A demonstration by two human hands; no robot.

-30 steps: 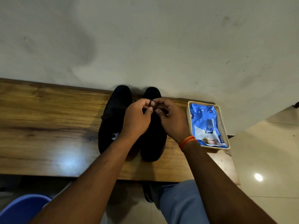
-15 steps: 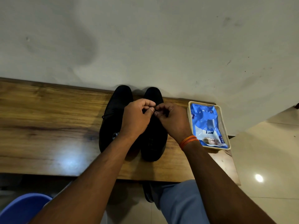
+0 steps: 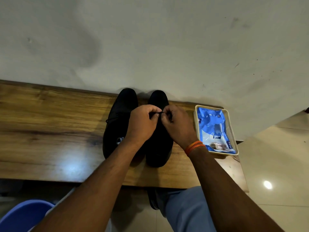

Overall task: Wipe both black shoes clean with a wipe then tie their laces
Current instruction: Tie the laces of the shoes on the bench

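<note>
Pinched between thumb and fingertips of both hands, a thin black lace [image 3: 160,112] spans the small gap between left hand [image 3: 142,124] and right hand [image 3: 177,125], both closed on it over the right shoe [image 3: 158,148]. Left shoe [image 3: 119,121] sits just beside it, sides nearly touching, toes pointing at the wall; a loose bit of its own lace sticks out on the outer side, and a pale logo shows on the insole near the heel. Both shoes stand on a glossy wooden table [image 3: 50,131], dark-grained, w/ a bright light reflection near the front edge. At the table's right end, a cream tray [image 3: 232,128] holds a blue wipes pack [image 3: 212,131], near the right wrist, which wears an orange thread band [image 3: 194,147]. Behind the table, a pale wall [image 3: 150,39], scuffed & smudged w/ dark marks. At right, glossy beige floor tiles [image 3: 280,164] w/ another lamp glare. Lower left, part of a blue plastic seat [image 3: 23,215]; light blue trousers [image 3: 187,211] show below the table edge, w/ a dark shape beside them, too dim to identify.
</note>
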